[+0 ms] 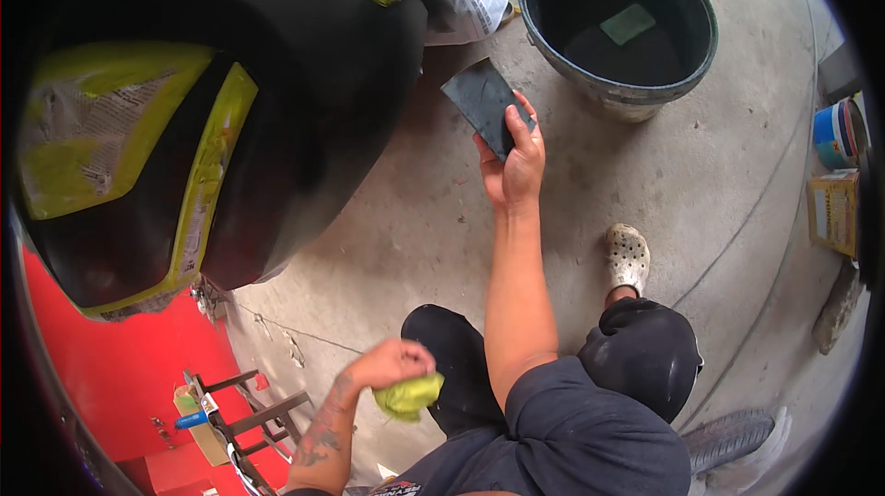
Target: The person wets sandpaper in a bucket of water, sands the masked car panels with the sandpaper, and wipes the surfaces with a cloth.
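My right hand [519, 164] is closed on a dark grey sheet of sandpaper [482, 101], thumb on its face, held up over the floor. Lower down, near my knee, my left hand [395, 365] has its fingers curled around a crumpled yellow-green wad [408, 395]. That hand is slightly smeared by motion, and I cannot make out whether the wad is cloth or tape. To the left of both hands stands a matte black car body panel [323, 81]. Yellow-green masking tape [201, 183] and newsprint [92, 132] cover parts of it.
A dark round bucket [544, 44] with a pale green rectangular piece [628, 25] inside stands ahead on the concrete floor [406, 219]. Cans and a box [833, 212] line the right side. A tire [733, 439] lies behind right; a dark frame [263, 418] stands lower left.
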`<state>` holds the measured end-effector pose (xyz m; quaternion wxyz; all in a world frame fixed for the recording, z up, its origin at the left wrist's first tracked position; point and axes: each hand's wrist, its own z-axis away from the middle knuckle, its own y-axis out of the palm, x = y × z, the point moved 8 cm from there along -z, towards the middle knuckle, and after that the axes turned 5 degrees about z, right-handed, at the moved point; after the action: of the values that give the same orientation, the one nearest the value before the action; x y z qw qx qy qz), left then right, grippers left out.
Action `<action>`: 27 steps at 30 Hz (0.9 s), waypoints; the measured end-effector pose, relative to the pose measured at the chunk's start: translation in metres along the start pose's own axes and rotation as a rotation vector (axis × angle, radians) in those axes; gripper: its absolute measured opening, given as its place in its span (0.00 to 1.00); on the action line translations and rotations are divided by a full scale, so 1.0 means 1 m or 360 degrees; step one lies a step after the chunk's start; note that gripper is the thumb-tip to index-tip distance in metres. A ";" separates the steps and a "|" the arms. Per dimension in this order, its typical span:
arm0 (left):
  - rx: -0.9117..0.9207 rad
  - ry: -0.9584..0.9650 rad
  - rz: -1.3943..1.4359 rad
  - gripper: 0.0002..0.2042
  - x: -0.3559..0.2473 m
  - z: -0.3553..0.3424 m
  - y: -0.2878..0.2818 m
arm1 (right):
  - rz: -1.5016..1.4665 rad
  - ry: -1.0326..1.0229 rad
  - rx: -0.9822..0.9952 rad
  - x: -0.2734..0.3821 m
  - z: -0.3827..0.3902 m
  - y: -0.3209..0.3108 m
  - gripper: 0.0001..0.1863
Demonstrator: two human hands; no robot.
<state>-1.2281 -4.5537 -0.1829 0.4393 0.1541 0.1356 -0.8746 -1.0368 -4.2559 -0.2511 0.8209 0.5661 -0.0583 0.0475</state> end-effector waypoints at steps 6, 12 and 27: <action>-0.1133 0.0594 -0.0366 0.28 -0.230 -0.021 -0.070 | 0.0017 0.0149 0.0360 -0.014 0.010 0.019 0.20; -0.1760 0.1100 -0.0962 0.17 -0.314 -0.042 -0.082 | 0.1362 -0.0361 -0.0144 0.000 -0.006 -0.023 0.27; -0.1737 0.0372 -0.1600 0.19 -0.100 0.028 -0.071 | 0.0920 -0.0413 0.0240 -0.037 -0.053 0.074 0.28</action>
<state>-1.2332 -4.4501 -0.1111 -0.0163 -0.0742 0.6497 -0.7564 -1.0821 -4.1810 -0.2072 0.7149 0.5867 -0.3172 0.2101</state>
